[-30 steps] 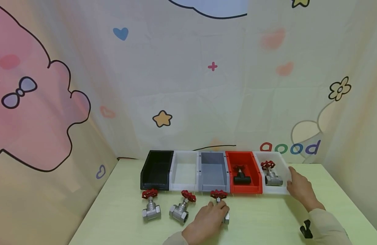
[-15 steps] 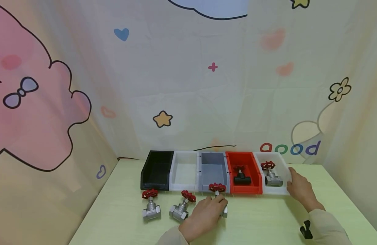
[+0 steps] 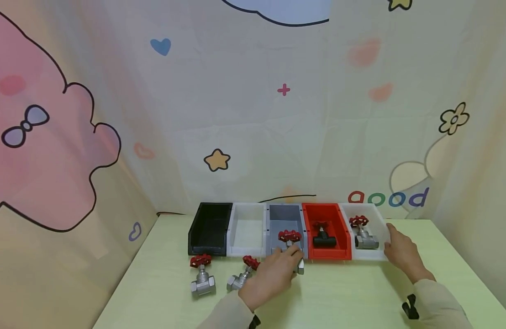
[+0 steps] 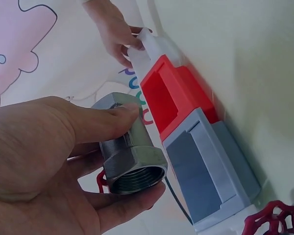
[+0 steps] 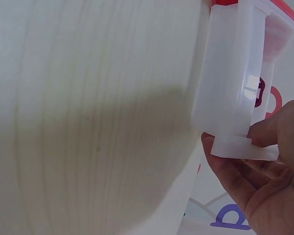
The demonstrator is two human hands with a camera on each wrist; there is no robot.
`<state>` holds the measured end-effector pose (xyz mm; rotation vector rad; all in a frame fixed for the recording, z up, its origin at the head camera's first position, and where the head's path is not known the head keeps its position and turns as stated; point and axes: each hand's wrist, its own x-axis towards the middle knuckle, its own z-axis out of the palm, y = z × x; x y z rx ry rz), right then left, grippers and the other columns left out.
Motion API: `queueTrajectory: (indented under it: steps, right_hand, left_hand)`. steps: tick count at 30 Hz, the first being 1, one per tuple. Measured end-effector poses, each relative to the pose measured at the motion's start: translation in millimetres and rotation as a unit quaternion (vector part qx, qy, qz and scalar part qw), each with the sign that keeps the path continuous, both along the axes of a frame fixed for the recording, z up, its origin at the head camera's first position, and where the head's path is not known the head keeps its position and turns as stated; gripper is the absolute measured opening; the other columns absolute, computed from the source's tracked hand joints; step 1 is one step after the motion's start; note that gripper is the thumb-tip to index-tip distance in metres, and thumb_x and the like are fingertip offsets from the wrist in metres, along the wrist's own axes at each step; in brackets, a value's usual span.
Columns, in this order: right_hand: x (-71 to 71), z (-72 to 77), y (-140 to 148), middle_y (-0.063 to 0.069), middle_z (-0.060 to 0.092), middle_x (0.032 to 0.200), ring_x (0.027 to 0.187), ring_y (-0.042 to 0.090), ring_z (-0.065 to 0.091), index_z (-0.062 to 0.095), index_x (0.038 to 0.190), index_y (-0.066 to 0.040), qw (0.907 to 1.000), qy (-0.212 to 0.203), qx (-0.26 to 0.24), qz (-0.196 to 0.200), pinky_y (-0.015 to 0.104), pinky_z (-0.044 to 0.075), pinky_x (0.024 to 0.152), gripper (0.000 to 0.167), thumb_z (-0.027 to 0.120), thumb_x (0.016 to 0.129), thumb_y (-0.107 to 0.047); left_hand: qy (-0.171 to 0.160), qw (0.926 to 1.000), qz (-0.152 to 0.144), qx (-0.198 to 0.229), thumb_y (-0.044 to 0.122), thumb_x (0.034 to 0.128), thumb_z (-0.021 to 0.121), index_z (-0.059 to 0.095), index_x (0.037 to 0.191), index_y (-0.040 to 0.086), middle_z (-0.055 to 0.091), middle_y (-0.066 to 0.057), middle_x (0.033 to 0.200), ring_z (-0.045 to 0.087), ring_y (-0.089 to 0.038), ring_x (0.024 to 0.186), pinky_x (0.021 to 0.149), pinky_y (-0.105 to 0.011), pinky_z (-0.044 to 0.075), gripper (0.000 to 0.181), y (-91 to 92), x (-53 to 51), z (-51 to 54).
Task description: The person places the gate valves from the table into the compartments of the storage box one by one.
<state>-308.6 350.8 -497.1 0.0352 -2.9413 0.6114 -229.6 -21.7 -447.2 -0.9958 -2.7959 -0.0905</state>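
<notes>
The left hand [image 3: 271,276] grips a metal valve with a red handwheel [image 3: 289,236] at the front of the grey bin [image 3: 286,214]. In the left wrist view, thumb and fingers wrap the valve's threaded body [image 4: 132,159], off the table and beside the grey bin [image 4: 196,171]. At the far right, the right hand [image 3: 405,253] holds the outer wall of the white bin [image 3: 380,228]; in the right wrist view its thumb and fingers pinch that bin's corner [image 5: 240,147]. A silver valve [image 3: 366,241] lies inside this bin.
Left of the grey bin stand a white bin [image 3: 247,228] and a black bin [image 3: 212,228]. The red bin [image 3: 327,210] holds a black-bodied valve [image 3: 324,240]. Two silver valves [image 3: 203,284] [image 3: 236,281] lie on the table in front, the second partly behind the left hand.
The left hand has lifted the valve from the table and moved it away from the body, toward the grey bin. The right hand keeps its hold on the white bin.
</notes>
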Motion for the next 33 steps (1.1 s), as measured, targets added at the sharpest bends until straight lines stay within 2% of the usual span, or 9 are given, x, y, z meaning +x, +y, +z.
queueTrajectory:
  steps: [5,12,13,18,25,30,33]
  right_hand:
    - [-0.4,1.4,-1,0.045,0.046,0.129,0.111,0.061,0.052,0.027,0.142,0.016,1.0,-0.005,-0.003,-0.003,0.068,0.046,0.084,0.061,0.053,0.091,-0.002]
    - [-2.2,-0.4,0,0.045,0.044,0.131,0.112,0.061,0.051,0.026,0.143,0.016,1.0,-0.008,-0.002,-0.005,0.068,0.046,0.085,0.062,0.054,0.091,-0.002]
    - [-2.3,-0.6,0,0.045,0.044,0.131,0.113,0.061,0.051,0.025,0.143,0.016,0.9999,-0.01,-0.003,-0.005,0.068,0.046,0.086,0.062,0.054,0.091,-0.002]
    - [-1.5,-1.9,1,0.045,0.045,0.129,0.111,0.061,0.052,0.027,0.142,0.017,1.0,-0.002,0.001,-0.001,0.068,0.046,0.085,0.061,0.054,0.09,-0.002]
    - [-1.6,0.2,0,0.045,0.045,0.13,0.112,0.061,0.051,0.026,0.143,0.017,0.9999,-0.01,0.001,-0.005,0.069,0.045,0.086,0.062,0.055,0.091,-0.002]
    - [-1.9,-0.1,0,0.045,0.044,0.131,0.112,0.06,0.051,0.025,0.143,0.016,0.9998,-0.016,-0.003,-0.008,0.068,0.046,0.086,0.062,0.054,0.091,-0.002]
    - [-1.8,-0.8,0,0.045,0.045,0.13,0.111,0.06,0.052,0.026,0.143,0.016,0.9999,-0.013,-0.002,-0.008,0.068,0.046,0.085,0.062,0.054,0.091,-0.002]
  left_hand:
    - [-0.012,0.9998,0.01,0.016,0.021,0.0872,0.075,0.061,0.128,0.017,0.058,0.004,0.131,0.064,-0.025,0.096,0.067,-0.03,0.057,0.043,-2.9,-7.0,5.0]
    - [0.019,0.9996,0.002,0.018,0.019,0.0871,0.074,0.059,0.129,0.015,0.056,0.002,0.132,0.063,-0.023,0.098,0.074,-0.031,0.057,0.045,-7.3,-21.0,3.9]
    - [0.022,0.9996,0.001,0.018,0.019,0.0874,0.074,0.059,0.129,0.015,0.056,0.002,0.133,0.062,-0.023,0.098,0.071,-0.029,0.056,0.045,-7.8,-22.6,3.7]
    - [0.041,0.999,0.0,0.016,0.019,0.088,0.074,0.058,0.13,0.015,0.056,0.002,0.133,0.064,-0.023,0.1,0.075,-0.03,0.057,0.045,-7.4,-28.0,4.5]
    - [0.064,0.9977,0.001,0.021,0.021,0.0871,0.075,0.059,0.127,0.014,0.058,0.001,0.13,0.063,-0.024,0.094,0.07,-0.029,0.057,0.043,-5.5,-37.3,6.1]
    - [0.062,0.9979,0.012,0.015,0.02,0.0877,0.074,0.059,0.129,0.015,0.057,0.001,0.132,0.064,-0.024,0.095,0.073,-0.03,0.056,0.044,-3.3,-45.9,6.8]
    - [0.05,0.9984,0.02,0.019,0.019,0.0887,0.072,0.058,0.13,0.015,0.057,0.001,0.132,0.063,-0.024,0.092,0.071,-0.029,0.056,0.044,-2.0,-50.7,6.7]
